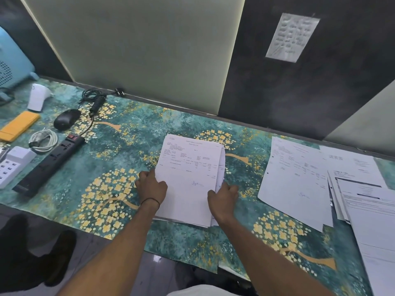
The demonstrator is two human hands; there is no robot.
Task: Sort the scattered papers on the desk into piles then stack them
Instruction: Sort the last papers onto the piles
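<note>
Both hands (pixel 151 186) (pixel 222 199) pinch the paper stack (pixel 188 167), power strip (pixel 51 163) left, loose sheets (pixel 295 178) right.

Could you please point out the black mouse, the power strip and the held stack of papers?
black mouse (pixel 66 119), head view, top of its shell
power strip (pixel 50 162), head view, middle of its body
stack of papers (pixel 188 167), head view, printed top sheet

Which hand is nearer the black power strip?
Left. The left hand grips the left edge of the paper stack, the side toward the black power strip; the right hand holds the opposite edge, farther from the strip.
</note>
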